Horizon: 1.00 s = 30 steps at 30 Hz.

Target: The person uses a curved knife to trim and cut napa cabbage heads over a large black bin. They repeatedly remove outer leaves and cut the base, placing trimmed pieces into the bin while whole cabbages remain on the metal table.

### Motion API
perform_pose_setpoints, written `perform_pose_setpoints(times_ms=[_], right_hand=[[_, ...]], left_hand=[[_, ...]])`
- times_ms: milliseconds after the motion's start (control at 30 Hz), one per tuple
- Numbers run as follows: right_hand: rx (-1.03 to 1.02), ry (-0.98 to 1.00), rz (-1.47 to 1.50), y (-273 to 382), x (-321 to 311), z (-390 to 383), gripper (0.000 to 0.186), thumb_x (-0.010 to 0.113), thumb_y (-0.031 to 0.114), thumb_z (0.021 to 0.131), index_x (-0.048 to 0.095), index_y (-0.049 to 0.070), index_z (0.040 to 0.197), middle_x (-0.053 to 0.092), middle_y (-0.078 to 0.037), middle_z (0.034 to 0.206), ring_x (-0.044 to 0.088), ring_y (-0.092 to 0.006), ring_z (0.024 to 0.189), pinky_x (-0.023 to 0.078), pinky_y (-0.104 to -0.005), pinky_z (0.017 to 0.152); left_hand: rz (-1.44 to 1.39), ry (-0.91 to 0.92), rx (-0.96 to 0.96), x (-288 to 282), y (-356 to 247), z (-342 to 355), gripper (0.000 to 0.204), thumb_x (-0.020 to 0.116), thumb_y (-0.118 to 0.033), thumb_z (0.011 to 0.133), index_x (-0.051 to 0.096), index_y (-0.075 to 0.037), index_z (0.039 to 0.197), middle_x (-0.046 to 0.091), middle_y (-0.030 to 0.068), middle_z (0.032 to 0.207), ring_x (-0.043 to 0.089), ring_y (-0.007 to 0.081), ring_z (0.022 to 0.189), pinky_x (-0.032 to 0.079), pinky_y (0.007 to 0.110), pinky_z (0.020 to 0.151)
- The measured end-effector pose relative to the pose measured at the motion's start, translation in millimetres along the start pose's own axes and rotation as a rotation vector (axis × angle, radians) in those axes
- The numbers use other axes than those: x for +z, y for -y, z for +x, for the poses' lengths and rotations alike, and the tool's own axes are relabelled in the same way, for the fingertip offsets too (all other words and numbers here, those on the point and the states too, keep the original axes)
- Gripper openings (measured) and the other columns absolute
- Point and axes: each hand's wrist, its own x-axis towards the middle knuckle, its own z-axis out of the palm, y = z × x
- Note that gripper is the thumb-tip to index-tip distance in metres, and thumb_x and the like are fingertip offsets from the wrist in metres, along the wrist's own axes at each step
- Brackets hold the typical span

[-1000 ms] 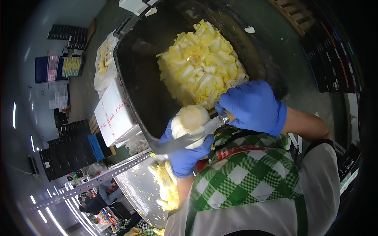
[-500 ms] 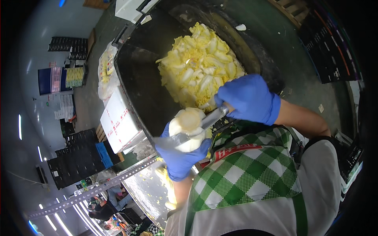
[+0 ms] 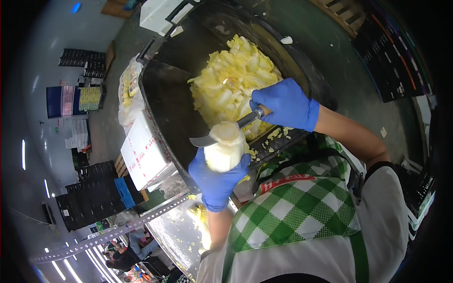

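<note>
The left gloved hand is wrapped around the sides of 1 napa cabbage, its pale stem end up, beside the near edge of a black plastic bin holding loose yellow leaves. The right gloved hand grips the handle of a curved knife; the blade shows on both sides of the stem end, but whether it bites in cannot be told. The cabbage is probably fairly weighty, stiff at the core, with tender, tearable leaves, perhaps slippery; low around its sides seems the safest hold.
</note>
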Motion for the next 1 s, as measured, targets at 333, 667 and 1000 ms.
perform_pose_setpoints(times_ms=[333, 667, 1000], right_hand=[[0.346, 0.155, -0.038, -32.8, -23.5, 60.6, 0.037, 0.064, 0.043, 0.087, 0.071, 0.007, 0.081, 0.068, -0.018, 0.079, 0.068, -0.0326, 0.074, 0.053, -0.039, 0.067], [0.449, 0.038, 1.346, 64.8, 8.4, 49.7, 0.035, 0.088, 0.022, 0.075, 0.056, 0.007, 0.075, 0.056, 0.002, 0.074, 0.05, -0.0065, 0.071, 0.045, -0.0244, 0.067], [0.599, -0.152, 1.168, 39.6, -11.9, 47.1, 0.034, 0.086, 0.009, 0.074, 0.052, 0.006, 0.072, 0.05, 0.003, 0.072, 0.051, -0.0066, 0.071, 0.046, -0.0275, 0.067]], left_hand=[[-0.489, -0.395, -0.083, -18.4, 13.2, -3.2, 0.081, 0.083, -0.012, 0.063, 0.046, 0.006, 0.133, 0.061, 0.0182, 0.116, 0.064, 0.0286, 0.102, 0.055, 0.041, 0.09], [-0.69, -0.439, -0.117, 19.5, 6.0, 5.9, 0.083, 0.073, -0.032, 0.069, 0.043, 0.006, 0.136, 0.056, 0.0168, 0.126, 0.057, 0.0257, 0.114, 0.045, 0.039, 0.101], [-0.812, -0.501, -0.24, 35.4, 2.8, 12.8, 0.072, 0.059, -0.039, 0.084, 0.041, 0.002, 0.14, 0.054, 0.0202, 0.131, 0.056, 0.0325, 0.118, 0.047, 0.045, 0.101]])
